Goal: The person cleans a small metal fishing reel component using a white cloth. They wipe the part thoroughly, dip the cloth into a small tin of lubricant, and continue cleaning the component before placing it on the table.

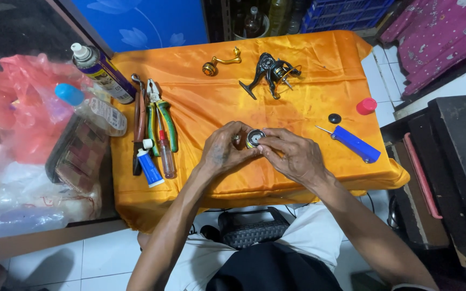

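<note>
Tabletop (308, 64) occupies the centre of the frame and is draped in an orange satin cloth (217, 108), which gives small parts a bright, soft surface to lie on.

Reel body (269, 73), black with its stem pointing lower left, lies on the cloth at upper centre. The gold crank handle (219, 62) lies apart from it to the left, detached.

Hand tools are lined up along the left edge of the cloth, clear of the working area: pliers with green grips (160, 116), a red-handled screwdriver (164, 153) and a small blue-and-white tube (149, 164). A spray can (103, 70) leans at upper left.

A blue-handled screwdriver (354, 143) lies at right centre, near the right hand. A red cap (367, 105) and a black knob (334, 118) rest just above it.

Left hand (222, 151) and right hand (292, 156) meet at the centre, just above the cloth. Both grips are closed on a small round spool (254, 138), fingertips pinching its rim from opposite sides so it sits steady between them, face up toward the camera.
</note>
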